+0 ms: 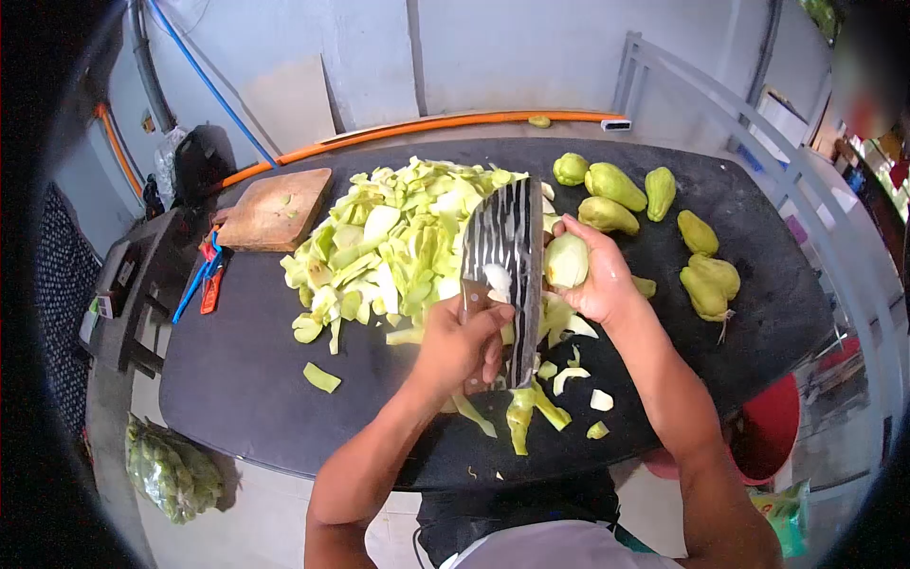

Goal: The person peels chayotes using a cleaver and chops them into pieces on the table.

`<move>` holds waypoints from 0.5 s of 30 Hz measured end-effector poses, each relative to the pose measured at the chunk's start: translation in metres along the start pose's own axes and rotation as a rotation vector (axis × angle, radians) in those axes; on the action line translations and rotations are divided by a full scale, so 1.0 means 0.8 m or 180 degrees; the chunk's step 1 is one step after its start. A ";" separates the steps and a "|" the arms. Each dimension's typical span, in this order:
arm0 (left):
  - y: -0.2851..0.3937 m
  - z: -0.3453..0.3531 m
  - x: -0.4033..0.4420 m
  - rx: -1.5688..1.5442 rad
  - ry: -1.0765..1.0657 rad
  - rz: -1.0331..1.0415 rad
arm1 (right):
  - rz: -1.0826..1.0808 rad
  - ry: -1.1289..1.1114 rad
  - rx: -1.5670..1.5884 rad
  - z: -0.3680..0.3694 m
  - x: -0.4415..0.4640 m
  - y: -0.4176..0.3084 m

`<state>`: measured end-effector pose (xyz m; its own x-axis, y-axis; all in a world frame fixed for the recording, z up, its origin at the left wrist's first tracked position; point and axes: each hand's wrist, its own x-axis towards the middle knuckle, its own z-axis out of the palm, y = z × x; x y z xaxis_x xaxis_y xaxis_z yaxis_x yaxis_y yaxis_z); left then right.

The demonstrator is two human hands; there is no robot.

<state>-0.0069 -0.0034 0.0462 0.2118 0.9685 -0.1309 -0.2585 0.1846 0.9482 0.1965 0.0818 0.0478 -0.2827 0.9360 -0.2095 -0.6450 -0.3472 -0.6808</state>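
Observation:
My left hand [463, 343] is closed round the wooden handle of a wide knife [502, 247], whose striped blade points away from me over the cut pieces. In my right hand [602, 275] rests a peeled pale green chayote [567, 261], just right of the blade. A large pile of pale green slices [398, 237] spreads behind and left of the knife. Peel strips [519, 417] and small scraps lie in front of the blade. Several whole chayotes [616, 186] sit at the back right of the dark table [256, 379].
A wooden board [278, 211] lies at the back left, beside a red and blue tool [210, 284]. On the floor are a bag of green produce [175, 471] at left and a red basin [770, 431] at right. A metal rail [758, 123] runs along the right.

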 end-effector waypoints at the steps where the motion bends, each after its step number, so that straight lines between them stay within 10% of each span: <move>1: 0.001 0.001 0.000 0.0049 -0.0013 -0.0031 | 0.0029 0.0057 0.0079 0.001 -0.001 0.004; 15: -0.010 0.012 0.003 0.0289 0.0092 -0.0325 | -0.0025 0.0257 0.0056 0.011 -0.020 0.004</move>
<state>0.0052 -0.0040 0.0407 0.2050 0.9501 -0.2352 -0.1503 0.2680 0.9516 0.1927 0.0650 0.0549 -0.2199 0.9401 -0.2606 -0.6594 -0.3401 -0.6704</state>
